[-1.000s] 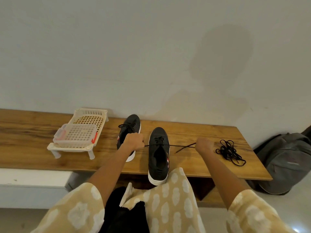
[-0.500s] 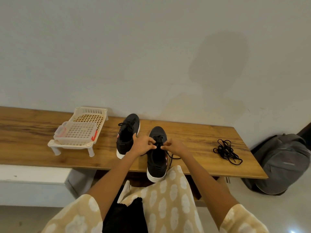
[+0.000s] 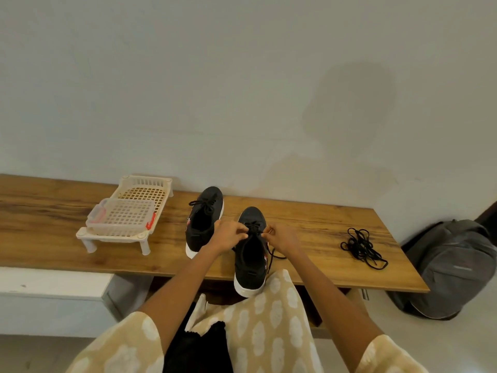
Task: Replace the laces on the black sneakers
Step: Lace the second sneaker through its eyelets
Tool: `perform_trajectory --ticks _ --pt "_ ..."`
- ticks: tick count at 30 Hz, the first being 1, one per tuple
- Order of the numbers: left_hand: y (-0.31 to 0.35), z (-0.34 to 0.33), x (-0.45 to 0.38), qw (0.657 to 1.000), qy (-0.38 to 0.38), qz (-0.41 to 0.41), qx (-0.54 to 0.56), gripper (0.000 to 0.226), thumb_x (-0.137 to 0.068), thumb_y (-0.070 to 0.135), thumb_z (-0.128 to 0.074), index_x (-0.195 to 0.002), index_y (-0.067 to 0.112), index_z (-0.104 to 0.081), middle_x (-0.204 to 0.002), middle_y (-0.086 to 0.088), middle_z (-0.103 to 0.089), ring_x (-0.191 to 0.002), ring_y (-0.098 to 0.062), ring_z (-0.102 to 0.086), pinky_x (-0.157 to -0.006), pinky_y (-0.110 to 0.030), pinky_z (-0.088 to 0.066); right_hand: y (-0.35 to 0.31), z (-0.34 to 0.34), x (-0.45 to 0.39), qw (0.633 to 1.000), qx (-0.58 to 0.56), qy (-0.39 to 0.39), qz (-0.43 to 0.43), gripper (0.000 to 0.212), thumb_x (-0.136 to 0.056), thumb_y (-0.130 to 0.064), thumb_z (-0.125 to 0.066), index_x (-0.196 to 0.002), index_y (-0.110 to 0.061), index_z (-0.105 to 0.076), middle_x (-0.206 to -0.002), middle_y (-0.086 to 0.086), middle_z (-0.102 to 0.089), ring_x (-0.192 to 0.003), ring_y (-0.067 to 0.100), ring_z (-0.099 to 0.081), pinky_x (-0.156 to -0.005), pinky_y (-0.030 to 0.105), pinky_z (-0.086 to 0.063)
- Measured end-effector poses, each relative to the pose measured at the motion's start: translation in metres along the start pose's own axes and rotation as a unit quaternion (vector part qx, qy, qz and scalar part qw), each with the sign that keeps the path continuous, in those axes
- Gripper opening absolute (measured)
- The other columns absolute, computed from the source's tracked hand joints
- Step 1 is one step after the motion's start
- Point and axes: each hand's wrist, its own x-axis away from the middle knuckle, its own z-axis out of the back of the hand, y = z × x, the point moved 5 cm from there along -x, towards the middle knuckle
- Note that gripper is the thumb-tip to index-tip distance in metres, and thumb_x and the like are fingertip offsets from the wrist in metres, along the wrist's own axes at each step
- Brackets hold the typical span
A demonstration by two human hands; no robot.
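Both hands, earlier pulled wide apart, are now meeting over the near black sneaker (image 3: 251,251) on the bench (image 3: 317,219), left hand (image 3: 228,235) and right hand (image 3: 281,236) each pinching its lace (image 3: 254,229), likely tying it off.

Head camera: single wide-angle view, worn by the person, facing forward and down.

The view looks from above the person's lap toward a wooden bench (image 3: 309,219) set against a pale wall (image 3: 242,90), which fills the upper half of the frame. Both forearms enter from the bottom edge, with the left hand (image 3: 228,235) and right hand (image 3: 282,236) near frame centre at arm's reach. The bench edges bow from lens distortion. A white basket rack (image 3: 126,216) sits at mid-left, a grey backpack (image 3: 451,267) at the right margin. No second view is supplied.
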Motion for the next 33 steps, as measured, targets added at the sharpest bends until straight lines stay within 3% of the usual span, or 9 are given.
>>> perform_trajectory --ticks 3,8,13,15,18,22,26,31,33 --pt "0.005 -0.003 -0.003 1.0 0.004 -0.006 0.002 0.022 -0.088 0.021 -0.065 -0.108 0.013 -0.072 -0.106 -0.002 -0.072 -0.104 -0.015 -0.062 -0.1 -0.032 -0.041 0.001 -0.002 -0.002 0.999 -0.028 0.02 -0.014 0.009 -0.092 -0.028 -0.057 -0.095 -0.021 -0.06 -0.094 0.002 -0.069 -0.087 0.018 -0.062 -0.069 0.029 -0.045" --pt "-0.011 0.003 0.003 0.995 0.072 0.051 0.037 0.016 -0.091 0.017 -0.061 -0.096 0.011 -0.075 -0.096 -0.004 -0.072 -0.092 -0.015 -0.065 -0.094 -0.032 -0.048 0.012 -0.007 -0.003 0.998 -0.028 0.036 -0.044 0.007 -0.093 -0.023 -0.056 -0.09 -0.017 -0.059 -0.088 0.006 -0.069 -0.082 0.02 -0.063 -0.069 0.031 -0.048" --pt "-0.018 0.0 0.005 0.994 0.076 0.053 -0.063 0.019 -0.094 0.025 -0.054 -0.091 0.022 -0.072 -0.098 0.007 -0.072 -0.093 -0.012 -0.062 -0.107 -0.038 -0.028 0.019 -0.016 0.001 0.993 -0.077 0.042 -0.076 0.017 -0.094 -0.018 -0.055 -0.077 -0.019 -0.053 -0.074 0.003 -0.062 -0.062 0.013 -0.056 -0.052 0.021 -0.042" --pt "-0.014 0.001 0.004 0.993 0.079 0.056 -0.061 0.018 -0.094 0.028 -0.054 -0.093 0.025 -0.071 -0.097 0.008 -0.071 -0.094 -0.01 -0.061 -0.106 -0.038 -0.025 0.02 -0.021 0.002 0.979 -0.164 0.05 -0.114 0.029 -0.094 -0.011 -0.054 -0.067 -0.018 -0.049 -0.074 0.01 -0.062 -0.059 0.021 -0.059 -0.056 0.03 -0.052" --pt "-0.003 0.003 0.003 0.995 0.083 0.049 -0.022 0.017 -0.092 0.035 -0.057 -0.104 0.026 -0.067 -0.095 0.009 -0.07 -0.095 -0.01 -0.061 -0.103 -0.036 -0.025 0.028 -0.031 0.0 0.961 -0.227 0.051 -0.148 0.037 -0.094 -0.028 -0.055 -0.06 -0.011 -0.055 -0.07 0.016 -0.066 -0.068 0.034 -0.067 -0.071 0.047 -0.057" --pt "0.008 -0.004 0.002 0.998 0.055 0.032 -0.014 0.024 -0.088 0.041 -0.061 -0.106 0.028 -0.069 -0.098 0.009 -0.071 -0.096 -0.011 -0.062 -0.1 -0.037 -0.038 0.018 -0.037 0.002 0.934 -0.316 0.04 -0.163 0.042 -0.092 -0.041 -0.055 -0.065 -0.009 -0.057 -0.063 0.007 -0.056 -0.059 0.022 -0.053 -0.062 0.035 -0.045" --pt "0.012 -0.007 0.001 0.998 0.046 0.019 -0.028 0.021 -0.085 0.037 -0.065 -0.102 0.026 -0.074 -0.095 0.007 -0.072 -0.087 -0.011 -0.064 -0.082 -0.032 -0.052 -0.002 -0.036 0.0 0.899 -0.404 0.048 -0.159 0.027 -0.091 -0.027 -0.062 -0.069 -0.011 -0.06 -0.058 0.001 -0.049 -0.056 0.014 -0.044 -0.054 0.026 -0.037" --pt "0.011 -0.007 -0.008 0.999 0.015 0.021 -0.037 0.021 -0.089 0.023 -0.06 -0.079 0.009 -0.072 -0.07 -0.003 -0.063 -0.071 -0.019 -0.061 -0.066 -0.03 -0.046 -0.015 -0.034 -0.004 0.877 -0.455 0.091 -0.124 0.018 -0.094 -0.024 -0.057 -0.086 -0.012 -0.069 -0.067 -0.004 -0.06 -0.06 0.007 -0.048 -0.055 0.018 -0.04" --pt "0.008 -0.006 -0.011 0.998 0.006 0.011 -0.061 0.022 -0.091 0.018 -0.058 -0.076 0.005 -0.069 -0.069 -0.005 -0.057 -0.07 -0.021 -0.058 -0.061 -0.028 -0.039 -0.018 -0.029 -0.005 0.904 -0.411 0.083 -0.083 0.022 -0.097 -0.023 -0.051 -0.093 -0.011 -0.07 -0.072 -0.004 -0.064 -0.057 0.005 -0.048 -0.054 0.015 -0.039"
